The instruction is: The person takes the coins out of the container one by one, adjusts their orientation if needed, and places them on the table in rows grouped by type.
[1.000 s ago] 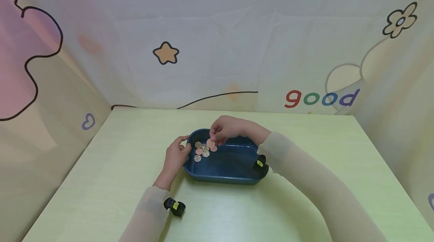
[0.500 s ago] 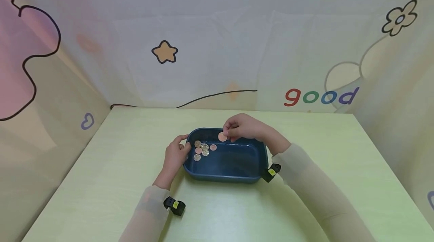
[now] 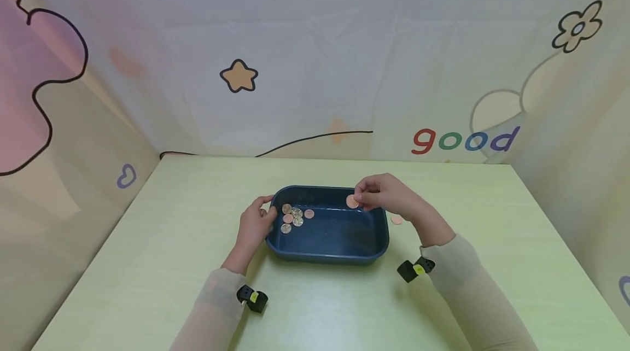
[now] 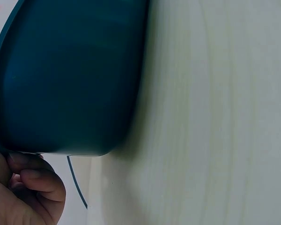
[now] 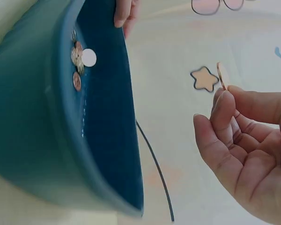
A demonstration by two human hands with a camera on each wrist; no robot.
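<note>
A deep blue tray (image 3: pixel 339 239) with rounded corners stands on the table. Its left end holds several coins (image 3: pixel 297 221), some silvery and some copper-coloured. My left hand (image 3: pixel 253 226) grips the rim at that end, thumb over the edge; in the left wrist view its curled fingers (image 4: pixel 40 180) meet the tray's edge. Over the tray's back right part, my right hand (image 3: pixel 386 195) pinches a copper coin (image 3: pixel 351 201) between thumb and fingertips. The right wrist view shows this coin edge-on. Another copper coin (image 3: pixel 396 220) lies on the table just right of the tray, below the right wrist.
The pale green wooden table (image 3: pixel 325 307) reaches back to a hanging printed cloth (image 3: pixel 305 94), which also closes in both sides. Each wrist carries a small black camera (image 3: pixel 415 269); the right one hangs low near the tray's front right corner.
My right hand has moved right across the tray, carrying the pinched copper coin from beside the other coins. The coin on the table has come into sight. The left hand stays at the rim.
</note>
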